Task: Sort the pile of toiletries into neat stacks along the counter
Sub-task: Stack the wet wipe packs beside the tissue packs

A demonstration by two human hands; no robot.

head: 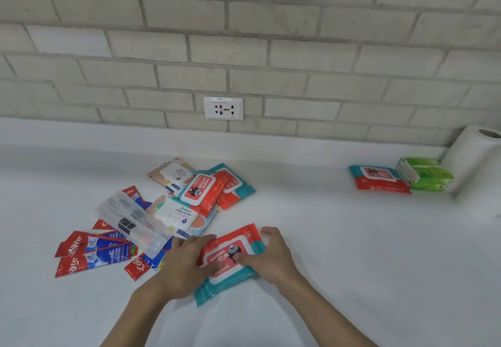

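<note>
Low in the centre, the left hand (187, 262) and right hand (272, 256) are clasping a red-and-teal wipes pack (234, 239) by its edges, thumbs pressing on top.

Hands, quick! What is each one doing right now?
Left hand: grips the red wipes pack by its left side.
Right hand: grips the same pack, thumb on top.

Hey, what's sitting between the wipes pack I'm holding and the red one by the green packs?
Nothing: in the head view, only bare white counter runs from the held wipes pack to the far red wipes pack.
</note>
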